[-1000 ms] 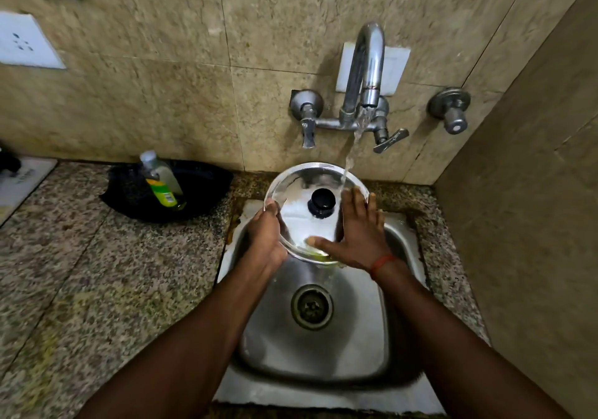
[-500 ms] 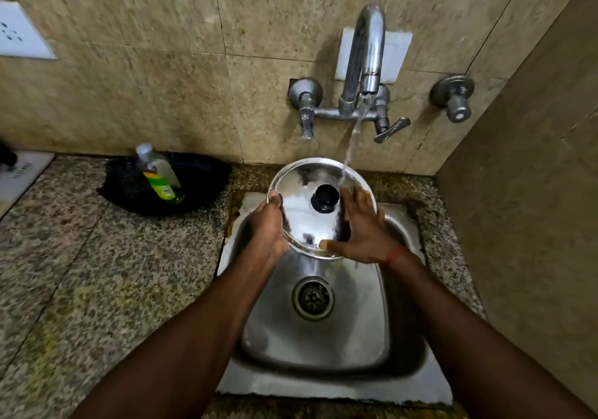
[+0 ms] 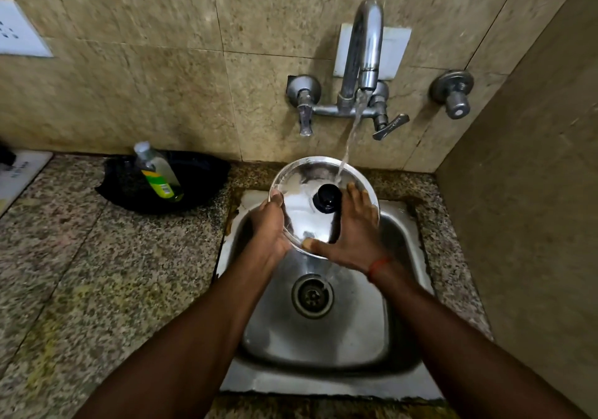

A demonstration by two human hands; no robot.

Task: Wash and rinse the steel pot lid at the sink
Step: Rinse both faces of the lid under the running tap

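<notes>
Water from the tap (image 3: 362, 62) falls onto the far part of the steel pot lid (image 3: 301, 198), held tilted over the far end of the sink (image 3: 398, 289). Left hand (image 3: 270, 231) has its grip closed on the lid's left rim; right hand (image 3: 352, 234) lies spread flat on the right half beside the black knob (image 3: 326, 198). No suds show, so rinsing seems underway; the underside looks left to do.
</notes>
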